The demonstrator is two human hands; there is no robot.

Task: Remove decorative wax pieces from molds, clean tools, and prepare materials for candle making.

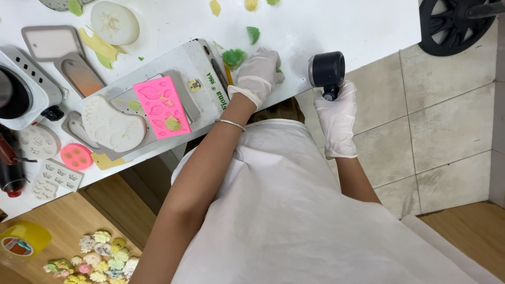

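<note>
My left hand (258,73), in a white glove with a thin bangle on the wrist, rests on the white table (336,26) beside a green leaf-shaped wax piece (233,57) and a yellow-handled tool under the fingers. My right hand (336,118), also gloved, grips the handle of a small black pot (326,68) held at the table's near edge. A pink leaf mould (161,105) with some green in one cavity lies on a grey board to the left.
White and pink moulds (113,123), a round pink mould (76,156), a small electric hotplate (23,89), more green and yellow wax bits (253,33) and a white round mould (114,22) crowd the table. A tray of finished flower shapes (102,257) sits below. A chair base (457,23) stands on the tiled floor.
</note>
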